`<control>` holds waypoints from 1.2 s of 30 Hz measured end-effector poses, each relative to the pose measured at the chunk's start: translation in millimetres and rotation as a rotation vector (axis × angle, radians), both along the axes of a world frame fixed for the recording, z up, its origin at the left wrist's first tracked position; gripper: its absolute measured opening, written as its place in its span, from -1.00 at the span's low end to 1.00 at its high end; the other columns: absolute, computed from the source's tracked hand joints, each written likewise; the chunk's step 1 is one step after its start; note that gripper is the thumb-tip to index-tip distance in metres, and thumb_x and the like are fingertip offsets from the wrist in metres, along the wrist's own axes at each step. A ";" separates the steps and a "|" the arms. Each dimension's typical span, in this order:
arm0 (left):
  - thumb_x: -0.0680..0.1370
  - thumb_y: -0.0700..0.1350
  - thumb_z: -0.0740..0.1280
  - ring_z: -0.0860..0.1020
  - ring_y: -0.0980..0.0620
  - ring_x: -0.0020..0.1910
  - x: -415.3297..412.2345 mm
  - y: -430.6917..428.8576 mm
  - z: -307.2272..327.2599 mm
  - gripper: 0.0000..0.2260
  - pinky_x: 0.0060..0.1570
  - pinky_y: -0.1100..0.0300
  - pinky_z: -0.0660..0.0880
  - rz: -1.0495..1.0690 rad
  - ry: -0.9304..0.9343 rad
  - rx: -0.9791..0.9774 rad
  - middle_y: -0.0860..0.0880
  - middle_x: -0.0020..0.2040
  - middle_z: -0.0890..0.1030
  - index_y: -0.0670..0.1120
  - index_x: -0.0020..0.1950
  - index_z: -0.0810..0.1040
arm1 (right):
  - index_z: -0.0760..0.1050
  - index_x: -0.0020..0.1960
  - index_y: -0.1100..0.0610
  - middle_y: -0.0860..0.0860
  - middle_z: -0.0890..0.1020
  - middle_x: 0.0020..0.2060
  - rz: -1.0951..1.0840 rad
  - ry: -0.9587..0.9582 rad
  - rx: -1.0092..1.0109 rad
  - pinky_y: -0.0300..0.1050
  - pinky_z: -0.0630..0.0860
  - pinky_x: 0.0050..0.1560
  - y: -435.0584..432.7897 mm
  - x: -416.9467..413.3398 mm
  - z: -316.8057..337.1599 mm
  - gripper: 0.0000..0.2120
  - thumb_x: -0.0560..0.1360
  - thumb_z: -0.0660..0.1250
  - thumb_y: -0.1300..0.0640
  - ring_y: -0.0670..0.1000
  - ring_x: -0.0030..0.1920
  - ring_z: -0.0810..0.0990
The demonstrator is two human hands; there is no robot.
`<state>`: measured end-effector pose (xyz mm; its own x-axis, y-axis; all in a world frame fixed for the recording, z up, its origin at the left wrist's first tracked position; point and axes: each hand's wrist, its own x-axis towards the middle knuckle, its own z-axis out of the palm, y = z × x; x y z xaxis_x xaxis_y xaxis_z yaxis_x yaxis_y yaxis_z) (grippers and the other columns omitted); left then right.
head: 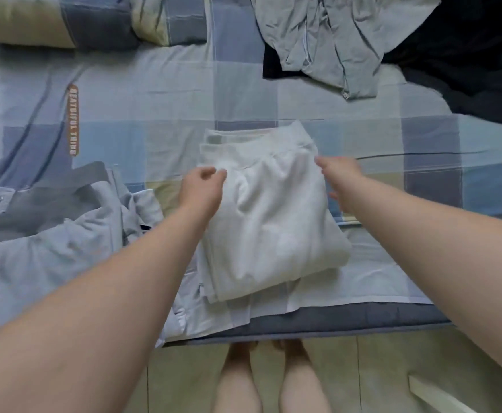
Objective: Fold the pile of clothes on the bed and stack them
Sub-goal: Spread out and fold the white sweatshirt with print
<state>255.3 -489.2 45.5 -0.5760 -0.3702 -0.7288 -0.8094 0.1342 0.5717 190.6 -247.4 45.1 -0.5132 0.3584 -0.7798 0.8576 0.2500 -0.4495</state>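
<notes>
The folded white garment (pixel 273 222) is laid near the edge of the bed (pixel 154 99), with its long axis running from near to far. The left hand (pixel 203 186) is held at its left side and the right hand (pixel 337 174) at its right side. The left fingers are loosely curled; whether cloth is pinched cannot be told. The right fingers are blurred, so its grip cannot be told either. The unfolded pile (pixel 327 46) is seen far right, nearer the right hand.

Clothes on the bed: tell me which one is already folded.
The white garment, a tidy rectangle at the near edge; the grey top, black cloth and pale-blue shirt lie rumpled.
</notes>
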 end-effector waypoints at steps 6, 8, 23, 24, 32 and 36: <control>0.40 0.23 0.51 0.28 -0.14 0.50 68.6 4.8 -42.4 -0.09 0.47 -0.06 0.24 0.015 -0.084 -0.208 -0.08 0.53 0.30 -0.05 0.59 0.15 | 0.14 0.56 0.04 0.06 0.39 0.45 0.169 0.022 0.125 0.19 0.37 0.40 42.0 36.1 -59.0 -0.11 0.40 0.42 -0.30 0.17 0.40 0.41; 0.37 0.28 0.52 0.39 -0.10 0.44 76.7 7.5 -51.6 -0.07 0.39 -0.01 0.34 0.076 -0.107 -0.143 -0.05 0.48 0.39 -0.06 0.57 0.18 | 0.12 0.58 0.06 0.04 0.38 0.46 0.187 -0.030 0.063 0.15 0.36 0.40 48.4 39.7 -69.4 -0.09 0.43 0.42 -0.32 0.15 0.40 0.41; 0.50 0.19 0.45 0.54 -0.08 0.25 71.7 14.7 -43.7 -0.42 0.22 0.07 0.46 0.110 -0.069 -0.095 -0.04 0.28 0.58 -0.12 0.38 0.48 | 0.53 0.18 0.10 0.00 0.67 -0.03 0.274 0.037 -0.250 -0.13 0.58 -0.14 50.4 50.6 -51.7 -0.69 0.48 0.50 0.22 0.00 -0.09 0.67; 0.51 0.19 0.44 0.54 -0.08 0.27 73.4 16.6 -28.8 -0.42 0.20 0.09 0.45 0.111 -0.069 -0.092 -0.04 0.29 0.57 -0.13 0.39 0.48 | 0.53 0.19 0.11 0.00 0.68 -0.03 0.277 0.036 -0.255 -0.11 0.58 -0.14 51.1 51.9 -36.3 -0.69 0.49 0.49 0.22 0.01 -0.09 0.67; 0.53 0.14 0.43 0.52 -0.09 0.28 115.0 21.1 138.4 -0.44 0.24 0.09 0.44 0.169 -0.043 -0.026 -0.05 0.32 0.56 -0.13 0.43 0.48 | 0.53 0.29 0.14 0.02 0.69 -0.02 0.296 0.002 -0.295 -0.18 0.58 -0.31 53.9 82.8 140.0 -0.65 0.52 0.46 0.23 0.00 -0.17 0.69; 0.56 0.06 0.43 0.52 0.02 0.06 154.5 13.8 216.4 -0.60 0.07 0.19 0.40 0.226 0.000 -0.026 0.01 0.11 0.57 -0.10 0.32 0.54 | 0.54 0.24 0.12 0.00 0.70 -0.07 0.343 0.037 -0.296 -0.21 0.57 -0.36 41.5 109.8 218.3 -0.71 0.53 0.44 0.21 -0.04 -0.27 0.70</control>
<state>409.8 -475.3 261.9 -0.4765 -0.5084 -0.7173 -0.8204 -0.0361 0.5706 300.4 -205.9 263.4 -0.5931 -0.0726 -0.8019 0.7294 0.3733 -0.5733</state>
